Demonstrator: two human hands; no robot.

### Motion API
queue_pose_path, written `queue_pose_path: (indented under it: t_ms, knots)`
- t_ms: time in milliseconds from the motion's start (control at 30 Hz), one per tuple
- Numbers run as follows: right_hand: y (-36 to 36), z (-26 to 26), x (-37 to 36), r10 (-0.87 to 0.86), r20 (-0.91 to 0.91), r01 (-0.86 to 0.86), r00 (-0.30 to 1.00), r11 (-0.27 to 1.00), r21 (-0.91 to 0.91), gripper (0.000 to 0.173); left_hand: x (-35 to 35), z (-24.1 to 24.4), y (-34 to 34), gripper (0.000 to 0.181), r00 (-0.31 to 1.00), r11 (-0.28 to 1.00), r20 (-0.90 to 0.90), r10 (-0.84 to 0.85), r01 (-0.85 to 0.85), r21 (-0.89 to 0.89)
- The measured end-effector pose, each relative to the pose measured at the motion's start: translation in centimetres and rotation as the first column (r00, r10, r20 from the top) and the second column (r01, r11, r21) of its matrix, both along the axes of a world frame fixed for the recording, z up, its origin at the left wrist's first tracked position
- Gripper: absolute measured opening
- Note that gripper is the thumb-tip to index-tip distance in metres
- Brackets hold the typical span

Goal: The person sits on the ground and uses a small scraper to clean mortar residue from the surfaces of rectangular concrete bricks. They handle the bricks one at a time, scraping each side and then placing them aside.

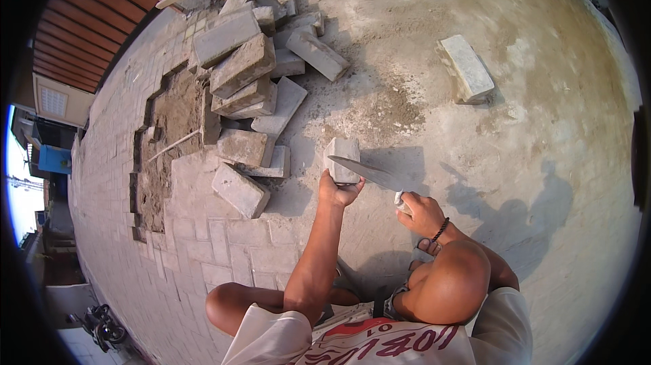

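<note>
A grey concrete paving block [343, 147] is gripped from below at its near end by my left hand [337, 193]. My right hand [423, 213], with a dark beaded bracelet at the wrist, is closed around the pale handle of a long metal blade like a machete [374, 173]. The blade slants up to the left, and its tip overlaps the block's face in the head view. Whether the metal touches the concrete cannot be told. My knees are bent on either side of my forearms.
A heap of loose paving blocks [231, 39] lies ahead to the left. Beside it, a dug-out patch of soil [175, 105] in the paving holds a thin stick [174, 145]. One single block [467, 67] lies to the right. A motorcycle [101, 325] stands far left.
</note>
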State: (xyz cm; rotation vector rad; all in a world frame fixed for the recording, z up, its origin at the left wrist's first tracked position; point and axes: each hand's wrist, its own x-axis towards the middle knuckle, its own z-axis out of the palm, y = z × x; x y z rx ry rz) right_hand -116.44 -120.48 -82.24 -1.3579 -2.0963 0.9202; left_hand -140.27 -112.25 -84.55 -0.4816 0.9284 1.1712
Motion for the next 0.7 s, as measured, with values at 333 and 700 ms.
queue_pose_path:
  t_ms: [333, 700]
  knots:
    - [8.3, -0.2, -1.0, -0.021, 0.329, 0.028, 0.944, 0.999, -0.017, 0.028, -0.3, 1.4, 1.0, 0.060, 0.977, 0.975, 0.126, -0.171, 0.186, -0.125]
    - [5.8, -0.6, -0.1, 0.065, 0.369, -0.071, 0.927, 0.997, 0.003, 0.027, -0.7, 0.6, -0.1, 0.057, 0.976, 0.977, 0.118, -0.181, 0.192, -0.095]
